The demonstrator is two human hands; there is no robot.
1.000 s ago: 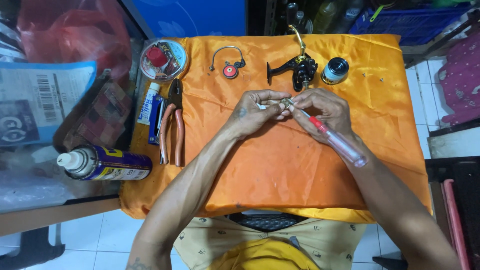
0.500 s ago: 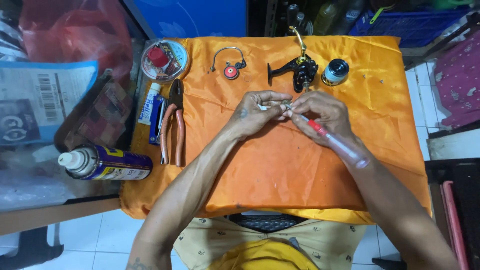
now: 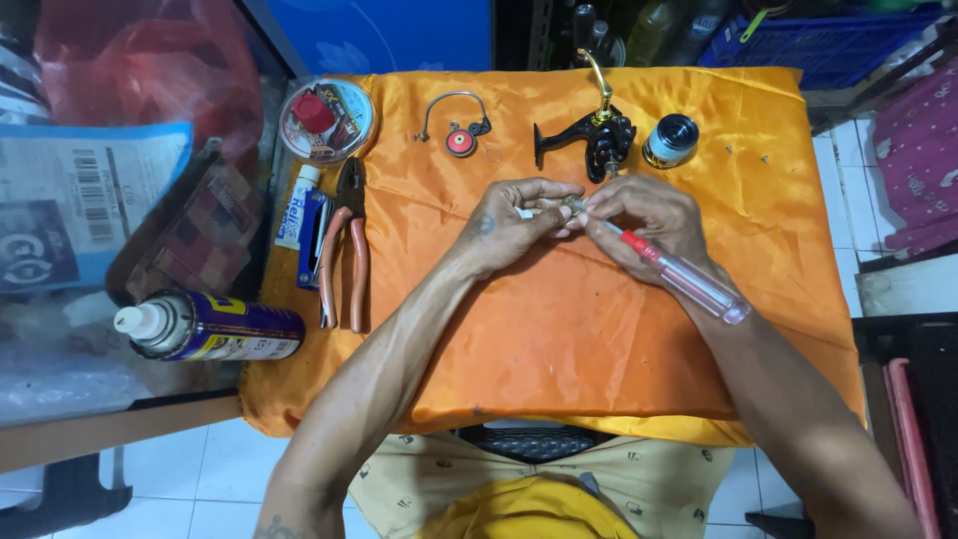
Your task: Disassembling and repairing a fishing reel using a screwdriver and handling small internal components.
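An orange cloth (image 3: 559, 339) covers the small table, with white floor tiles below it. The left hand (image 3: 509, 225) pinches a small metal part (image 3: 571, 205) above the cloth's middle; what it is, I cannot quite tell. The right hand (image 3: 649, 225) is closed around a screwdriver (image 3: 679, 271) with a clear handle, its tip at the part. Just behind sit a black reel body (image 3: 589, 135) and a spool (image 3: 671, 140). Pliers (image 3: 344, 245) lie at the cloth's left edge, near a spray can (image 3: 215, 327) and a round tin (image 3: 325, 118).
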